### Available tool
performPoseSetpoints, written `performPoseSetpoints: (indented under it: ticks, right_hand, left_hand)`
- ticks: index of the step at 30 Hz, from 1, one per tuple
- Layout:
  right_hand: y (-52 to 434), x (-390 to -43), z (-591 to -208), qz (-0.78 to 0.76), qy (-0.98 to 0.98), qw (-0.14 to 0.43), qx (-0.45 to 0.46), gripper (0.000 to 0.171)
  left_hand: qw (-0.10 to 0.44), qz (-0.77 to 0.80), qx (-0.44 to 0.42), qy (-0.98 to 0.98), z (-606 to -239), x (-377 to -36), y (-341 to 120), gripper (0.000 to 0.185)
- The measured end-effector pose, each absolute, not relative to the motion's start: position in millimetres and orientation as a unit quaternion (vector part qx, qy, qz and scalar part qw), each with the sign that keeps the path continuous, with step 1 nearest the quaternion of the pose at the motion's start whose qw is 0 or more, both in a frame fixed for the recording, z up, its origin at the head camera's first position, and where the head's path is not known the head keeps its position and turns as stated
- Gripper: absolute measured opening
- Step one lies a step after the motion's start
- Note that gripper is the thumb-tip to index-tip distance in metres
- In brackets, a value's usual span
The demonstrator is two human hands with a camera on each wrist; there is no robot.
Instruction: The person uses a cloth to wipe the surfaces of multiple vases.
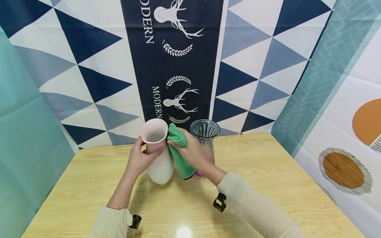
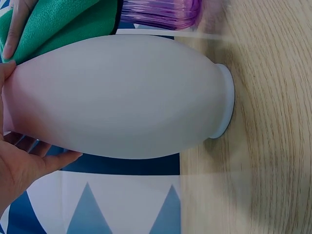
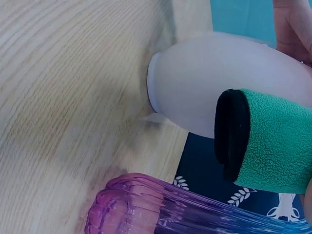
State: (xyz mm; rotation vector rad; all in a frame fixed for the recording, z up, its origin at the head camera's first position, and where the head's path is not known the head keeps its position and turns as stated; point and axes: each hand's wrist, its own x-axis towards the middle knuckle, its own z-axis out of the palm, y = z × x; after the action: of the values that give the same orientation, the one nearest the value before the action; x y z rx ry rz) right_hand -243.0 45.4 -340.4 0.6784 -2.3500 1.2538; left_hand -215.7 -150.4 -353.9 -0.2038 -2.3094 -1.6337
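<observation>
Your left hand [image 1: 140,160] wraps its fingers round the neck of the pink-and-white vase [image 1: 157,152], which stands upright on the wooden table [image 1: 268,165]. Your right hand [image 1: 190,152] clutches a green cloth [image 1: 180,152] and presses it against the vase's right side. Just behind stands a ribbed glass vase [image 1: 205,135] with a purple base.

Two vases [image 1: 157,155] [image 1: 205,138], one green cloth [image 1: 180,152], two hands [image 1: 140,158] [image 1: 191,152]
</observation>
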Motion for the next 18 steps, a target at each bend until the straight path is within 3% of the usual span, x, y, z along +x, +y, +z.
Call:
performPoseSetpoints:
  ticks: [18]
  right_hand:
    - [45.4,-242.6,-351.9,0.430,-0.849,0.152,0.266,0.051]
  left_hand:
    - [0.149,-0.570,-0.073,-0.805,-354.3,-214.0,-148.9,0.069]
